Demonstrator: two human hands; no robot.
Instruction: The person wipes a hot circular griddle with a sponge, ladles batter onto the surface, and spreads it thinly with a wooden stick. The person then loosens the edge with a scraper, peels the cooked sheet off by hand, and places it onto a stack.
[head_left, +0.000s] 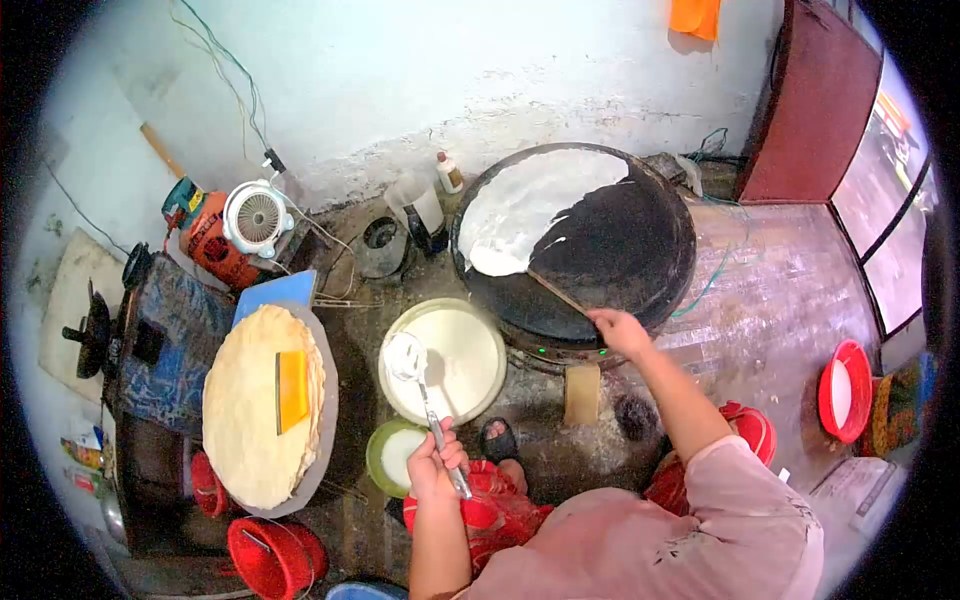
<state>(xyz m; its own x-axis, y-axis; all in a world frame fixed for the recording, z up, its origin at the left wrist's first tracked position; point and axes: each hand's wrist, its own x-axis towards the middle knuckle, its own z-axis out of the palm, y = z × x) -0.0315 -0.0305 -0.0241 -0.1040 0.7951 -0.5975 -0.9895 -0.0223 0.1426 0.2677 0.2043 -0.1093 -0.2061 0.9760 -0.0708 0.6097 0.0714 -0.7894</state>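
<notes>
Left hand: your fingers are closed around the handle of a metal ladle, its bowl loaded with white batter and raised over the left part of the large batter basin.

Right hand: your fingers are clamped on the end of a slim wooden spreader, whose far end meets the edge of the batter coat on the griddle.

Griddle: round, black, flat; upper left coated in wet white batter with a ragged, streaked edge, remainder dark; two green lights on its front.

Basin: round, pale, holding smooth cream-coloured batter; just beside it, a smaller green bowl with white contents.

Flatbread stack: thin, round, pale yellow sheets, uneven at the rim; a flat yellow scraper lies on top.

Surroundings, to your left: red bucket, white round fan, orange-red gas cylinder.

Room: worn floor, scuffed; pale wall, paint flaking low down; orange cloth hanging high.
</notes>
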